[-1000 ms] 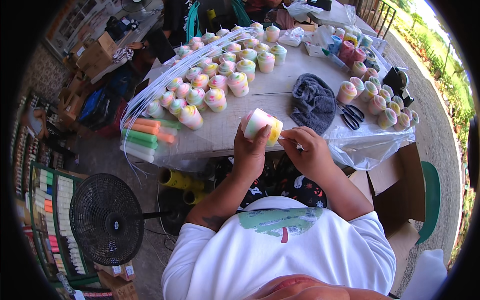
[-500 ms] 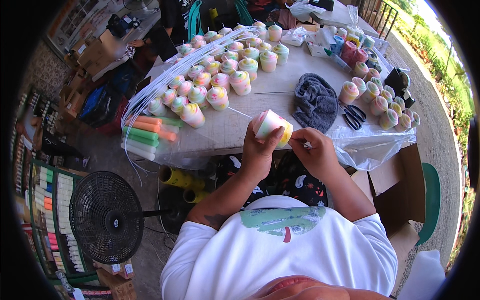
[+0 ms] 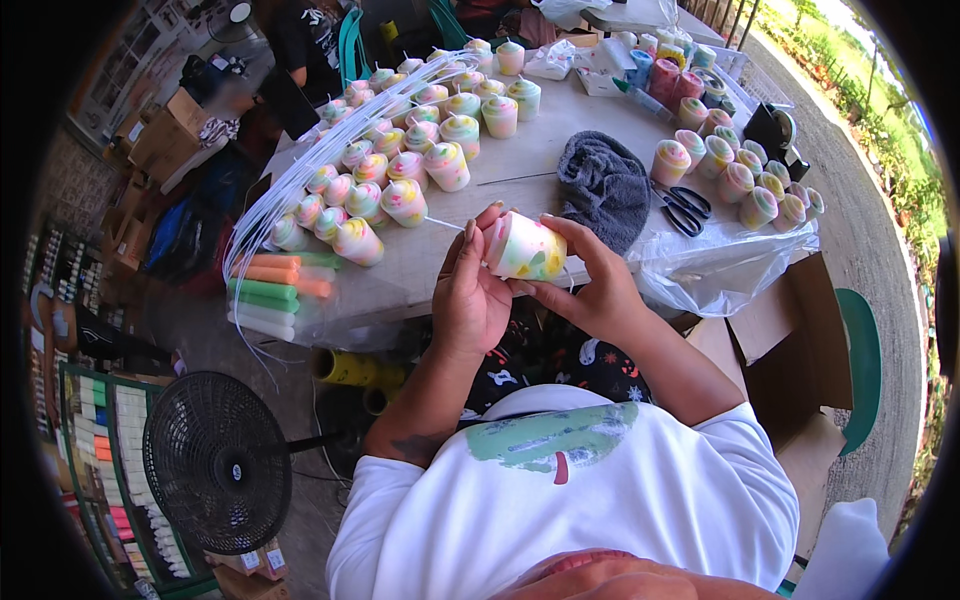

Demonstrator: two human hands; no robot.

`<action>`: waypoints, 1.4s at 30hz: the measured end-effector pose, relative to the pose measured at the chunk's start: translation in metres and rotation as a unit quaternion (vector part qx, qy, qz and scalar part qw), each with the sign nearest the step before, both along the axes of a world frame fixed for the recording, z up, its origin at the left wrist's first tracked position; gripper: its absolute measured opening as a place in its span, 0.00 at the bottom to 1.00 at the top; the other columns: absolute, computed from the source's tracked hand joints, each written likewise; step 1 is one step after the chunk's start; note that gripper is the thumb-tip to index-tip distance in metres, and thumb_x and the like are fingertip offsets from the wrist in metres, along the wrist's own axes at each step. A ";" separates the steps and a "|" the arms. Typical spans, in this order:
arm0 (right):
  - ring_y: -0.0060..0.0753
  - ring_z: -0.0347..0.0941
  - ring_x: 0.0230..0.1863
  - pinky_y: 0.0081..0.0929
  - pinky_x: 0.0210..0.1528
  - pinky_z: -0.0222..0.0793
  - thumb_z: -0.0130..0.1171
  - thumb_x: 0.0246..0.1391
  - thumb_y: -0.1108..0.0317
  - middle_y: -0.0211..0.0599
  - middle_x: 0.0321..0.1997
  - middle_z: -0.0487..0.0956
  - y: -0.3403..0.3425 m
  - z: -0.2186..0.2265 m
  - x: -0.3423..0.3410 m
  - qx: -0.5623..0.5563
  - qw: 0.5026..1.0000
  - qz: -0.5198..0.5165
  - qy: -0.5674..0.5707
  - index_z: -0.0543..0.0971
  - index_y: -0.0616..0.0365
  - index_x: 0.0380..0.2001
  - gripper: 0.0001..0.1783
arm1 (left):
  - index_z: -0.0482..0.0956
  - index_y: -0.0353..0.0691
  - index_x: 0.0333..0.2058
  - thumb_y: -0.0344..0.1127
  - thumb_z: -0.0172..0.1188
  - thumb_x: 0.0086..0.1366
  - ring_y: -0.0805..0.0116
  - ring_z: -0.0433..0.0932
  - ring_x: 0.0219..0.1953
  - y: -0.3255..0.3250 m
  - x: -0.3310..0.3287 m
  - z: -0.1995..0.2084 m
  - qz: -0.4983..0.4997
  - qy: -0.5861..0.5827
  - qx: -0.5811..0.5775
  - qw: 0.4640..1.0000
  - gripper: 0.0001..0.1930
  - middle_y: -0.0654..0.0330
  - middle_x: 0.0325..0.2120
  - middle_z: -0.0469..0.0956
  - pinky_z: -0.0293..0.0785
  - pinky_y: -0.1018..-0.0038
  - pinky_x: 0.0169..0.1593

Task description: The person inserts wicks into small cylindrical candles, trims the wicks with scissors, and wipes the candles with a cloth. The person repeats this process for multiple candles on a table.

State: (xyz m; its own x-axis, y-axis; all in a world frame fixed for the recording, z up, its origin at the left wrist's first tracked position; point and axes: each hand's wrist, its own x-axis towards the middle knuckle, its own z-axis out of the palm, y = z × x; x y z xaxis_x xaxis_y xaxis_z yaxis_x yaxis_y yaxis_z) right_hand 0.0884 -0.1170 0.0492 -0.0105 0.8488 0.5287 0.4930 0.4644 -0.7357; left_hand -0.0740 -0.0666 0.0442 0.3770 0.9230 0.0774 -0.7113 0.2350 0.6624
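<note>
A pastel swirled candle [image 3: 528, 247] lies on its side between my hands, above the table's near edge. My right hand [image 3: 595, 278] grips its base end, thumb below and fingers above. At the pinkish top end, my left hand [image 3: 474, 295] has its fingers curled around the rim, the palm partly turned up. A long white wick [image 3: 443, 223] sticks out to the left past my left fingers. Near the base, a short thin white strand hangs by my right fingers. Part of the candle's top is hidden by my left hand.
Rows of similar candles [image 3: 447, 166] stand on the table at left, with a bundle of white wicks [image 3: 300, 165] over them. Coloured sticks [image 3: 265, 285] lie at the near left corner. A grey towel [image 3: 603, 190], scissors [image 3: 684, 210] and more candles [image 3: 757, 207] are at right. A fan [image 3: 217, 462] stands at lower left.
The candle has been turned more level and shifted slightly left. My right hand has gone from pinching at its base to gripping around it; my left hand has loosened and slid towards the top.
</note>
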 end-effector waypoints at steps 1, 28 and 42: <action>0.35 0.75 0.48 0.29 0.51 0.69 0.74 0.39 0.68 0.42 0.48 0.78 0.000 0.002 0.002 0.000 1.000 0.004 -0.021 0.70 0.62 0.53 0.37 | 0.68 0.39 0.55 0.45 0.46 0.72 0.61 0.72 0.54 0.001 -0.001 -0.002 0.012 0.004 0.003 1.000 0.20 0.56 0.53 0.70 0.72 0.62 0.54; 0.30 0.74 0.29 0.26 0.33 0.72 0.73 0.42 0.58 0.40 0.32 0.78 0.014 -0.035 0.040 -0.124 0.980 -0.146 -0.045 0.73 0.62 0.46 0.30 | 0.49 0.40 0.65 0.29 0.65 0.51 0.42 0.54 0.65 0.051 0.023 0.009 -0.026 0.526 0.587 0.614 0.45 0.46 0.63 0.55 0.53 0.58 0.66; 0.16 0.72 0.35 0.17 0.41 0.70 0.57 0.58 0.74 0.28 0.37 0.79 -0.002 -0.051 0.070 -0.201 0.896 0.088 0.386 0.79 0.60 0.46 0.12 | 0.69 0.39 0.53 0.27 0.71 0.46 0.49 0.70 0.55 0.049 0.047 -0.058 0.119 0.421 0.507 0.743 0.34 0.51 0.52 0.72 0.65 0.60 0.59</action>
